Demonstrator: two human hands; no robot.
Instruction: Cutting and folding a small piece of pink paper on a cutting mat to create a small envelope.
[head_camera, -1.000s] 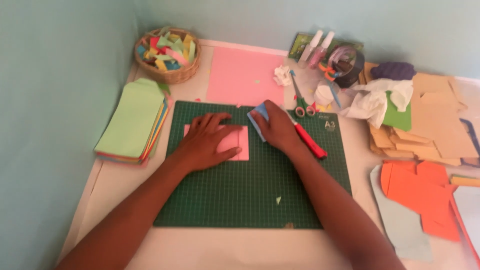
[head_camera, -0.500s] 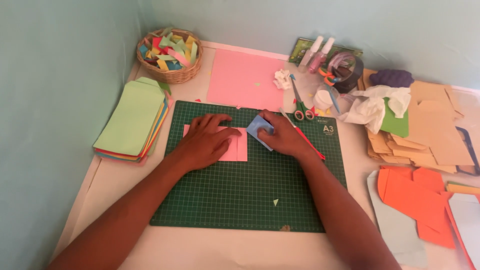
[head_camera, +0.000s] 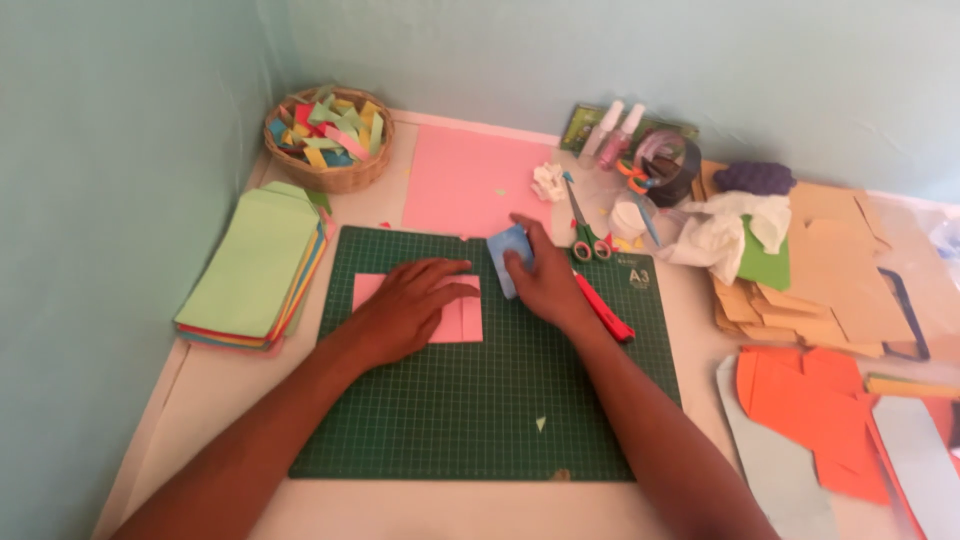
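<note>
Green cutting mat | left hand flat, fingers spread on pink paper mid-mat | right hand pinching blue card (folded already, scissors untouched)

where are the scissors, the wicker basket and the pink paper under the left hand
scissors (head_camera: 583, 222): head view, on the blades just above the handles.
wicker basket (head_camera: 340, 180): head view, on its front woven wall.
pink paper (head_camera: 463, 322): head view, on its bare right part, beside the left hand (head_camera: 415, 305).
</note>
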